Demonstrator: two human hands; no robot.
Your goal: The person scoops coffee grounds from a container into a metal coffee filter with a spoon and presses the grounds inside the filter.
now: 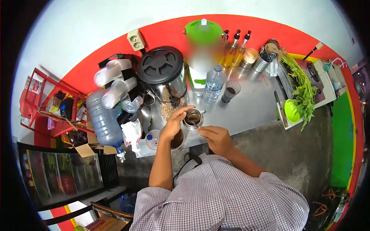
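Observation:
A metal cup (193,119) with a side handle stands near the front of the counter, dark brown contents inside it. My right hand (219,139) pinches the end of a thin spoon (195,124) that dips into the cup. On the cup's left side, my left hand (174,125) has its fingers stretched out along the rim; whether it touches the metal I cannot tell. Partly behind my left wrist is a container of brown powder (177,139), beside a clear tub (152,141) with a blue item in it.
Behind the cup stand a water bottle (214,85), a dark glass (231,91) and a black-lidded canister (161,67). Large water jug (103,119) and stacked plastic cups (115,92) crowd the left. At right are leafy greens (302,92), a green bowl (292,111) and a knife (280,106).

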